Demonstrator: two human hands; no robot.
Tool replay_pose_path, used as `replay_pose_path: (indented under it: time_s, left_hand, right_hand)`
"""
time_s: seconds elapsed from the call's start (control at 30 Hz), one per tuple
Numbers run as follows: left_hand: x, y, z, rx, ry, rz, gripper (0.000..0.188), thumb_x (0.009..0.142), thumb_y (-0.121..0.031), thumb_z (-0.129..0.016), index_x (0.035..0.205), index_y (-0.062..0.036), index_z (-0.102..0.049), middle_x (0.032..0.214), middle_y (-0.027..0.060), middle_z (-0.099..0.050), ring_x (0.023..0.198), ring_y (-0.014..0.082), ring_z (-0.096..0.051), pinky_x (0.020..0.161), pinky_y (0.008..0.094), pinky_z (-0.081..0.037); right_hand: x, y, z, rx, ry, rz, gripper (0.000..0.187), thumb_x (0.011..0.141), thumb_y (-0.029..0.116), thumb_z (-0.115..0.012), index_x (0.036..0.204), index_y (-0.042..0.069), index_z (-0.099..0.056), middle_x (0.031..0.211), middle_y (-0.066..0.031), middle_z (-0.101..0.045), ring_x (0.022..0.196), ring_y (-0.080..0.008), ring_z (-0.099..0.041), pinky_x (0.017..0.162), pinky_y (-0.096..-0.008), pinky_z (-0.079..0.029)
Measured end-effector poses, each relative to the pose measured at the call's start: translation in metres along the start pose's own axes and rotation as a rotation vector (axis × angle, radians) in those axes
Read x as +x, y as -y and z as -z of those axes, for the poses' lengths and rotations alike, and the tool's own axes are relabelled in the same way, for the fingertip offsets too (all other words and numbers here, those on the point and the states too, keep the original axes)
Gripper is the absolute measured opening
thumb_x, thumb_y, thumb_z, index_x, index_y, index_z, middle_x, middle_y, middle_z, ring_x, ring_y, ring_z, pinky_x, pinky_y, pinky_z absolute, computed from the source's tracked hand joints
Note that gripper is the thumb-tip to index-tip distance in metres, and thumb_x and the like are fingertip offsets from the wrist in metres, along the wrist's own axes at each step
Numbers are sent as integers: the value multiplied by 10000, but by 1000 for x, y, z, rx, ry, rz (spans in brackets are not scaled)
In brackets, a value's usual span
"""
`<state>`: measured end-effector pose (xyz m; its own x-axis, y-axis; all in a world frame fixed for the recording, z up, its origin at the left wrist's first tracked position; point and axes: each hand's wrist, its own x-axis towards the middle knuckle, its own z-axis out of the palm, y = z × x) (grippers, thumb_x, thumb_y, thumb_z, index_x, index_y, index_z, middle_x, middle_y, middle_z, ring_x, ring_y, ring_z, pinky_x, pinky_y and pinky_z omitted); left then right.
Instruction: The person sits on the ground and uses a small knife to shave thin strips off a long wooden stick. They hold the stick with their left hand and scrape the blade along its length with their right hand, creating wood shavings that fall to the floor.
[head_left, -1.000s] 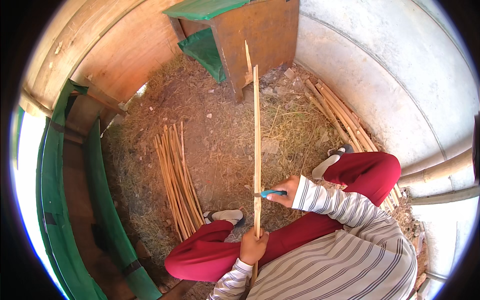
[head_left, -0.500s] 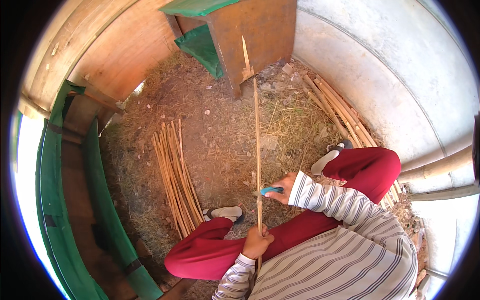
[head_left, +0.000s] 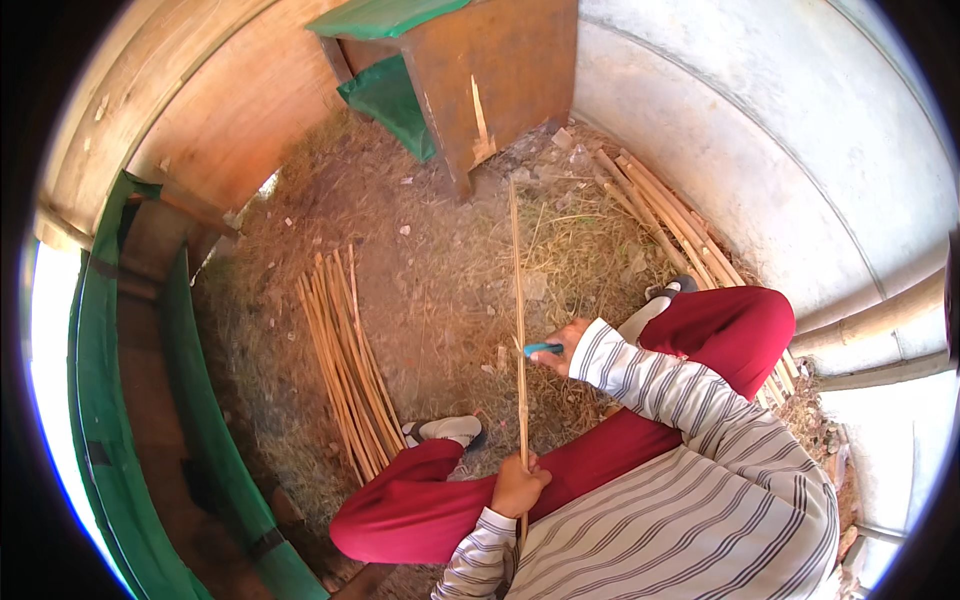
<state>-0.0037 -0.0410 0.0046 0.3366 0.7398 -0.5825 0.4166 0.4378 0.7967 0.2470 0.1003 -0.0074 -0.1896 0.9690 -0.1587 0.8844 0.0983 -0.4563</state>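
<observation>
A long, thin bamboo strip (head_left: 519, 290) runs away from my lap, its far end short of the wooden cabinet. My left hand (head_left: 521, 486) is wrapped round its near part, in front of my thigh. Farther along, my right hand (head_left: 568, 347) grips a teal-handled tool, which looks like a knife (head_left: 543, 349). Its working end meets the strip's right side; the blade itself is too small to make out clearly. The strip's nearest end is partly hidden by my hand and sleeve.
A bundle of bamboo strips (head_left: 345, 365) lies on the ground at left, and thicker bamboo pieces (head_left: 680, 215) lie along the pale wall at right. Ahead stands the wooden cabinet (head_left: 495, 85). A green-covered bench (head_left: 200, 385) lines the left side. Dry grass litters the ground.
My right hand has slid the knife farther away along the bamboo strip. The left hand keeps its hold. The view has shifted slightly.
</observation>
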Motion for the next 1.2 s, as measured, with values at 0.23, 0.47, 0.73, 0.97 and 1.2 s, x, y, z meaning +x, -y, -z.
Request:
replay_pose_path:
  time_s: [0.23, 0.47, 0.73, 0.97, 1.2]
  left_hand:
    - [-15, -15, -1, 82, 88, -41, 229, 709, -23, -668, 783, -14, -451, 620, 43, -481, 594, 157, -510, 559, 309, -443]
    - [-73, -7, 13, 107, 170, -64, 209, 746, -60, -672, 737, -45, -463, 621, 34, -478, 583, 118, -458, 548, 299, -425]
    - [-110, 1, 29, 105, 132, 128, 279, 750, -46, -693, 706, -82, -420, 640, -40, -441, 608, 65, -409, 544, 258, -379]
    - [-118, 8, 30, 256, -23, -9, 206, 776, -86, -681, 719, -62, -485, 611, 7, -470, 577, 103, -455, 543, 294, -420]
    - [-126, -7, 11, 114, -169, 87, 213, 941, -235, -599, 932, -24, -626, 657, 16, -584, 601, 125, -525, 510, 364, -430]
  right_hand:
    - [51, -43, 58, 72, 290, -332, 626, 924, 654, -495, 1210, 137, -700, 784, -135, -722, 793, -295, -713, 793, -419, -587]
    - [66, -104, 82, 152, 20, -629, 641, 904, 660, -524, 1177, 112, -718, 897, -177, -737, 824, -314, -709, 827, -457, -571]
    - [73, -113, 71, 176, -74, -707, 688, 866, 673, -565, 1227, 101, -687, 1045, -192, -722, 983, -333, -690, 930, -447, -538]
    - [71, -165, 90, 291, -381, -990, 696, 880, 677, -539, 1129, 54, -727, 940, -212, -729, 863, -349, -706, 805, -453, -547]
    - [75, -137, 74, 801, -620, -658, 468, 846, 520, -727, 877, 56, -784, 529, -50, -541, 470, -136, -453, 496, -344, -407]
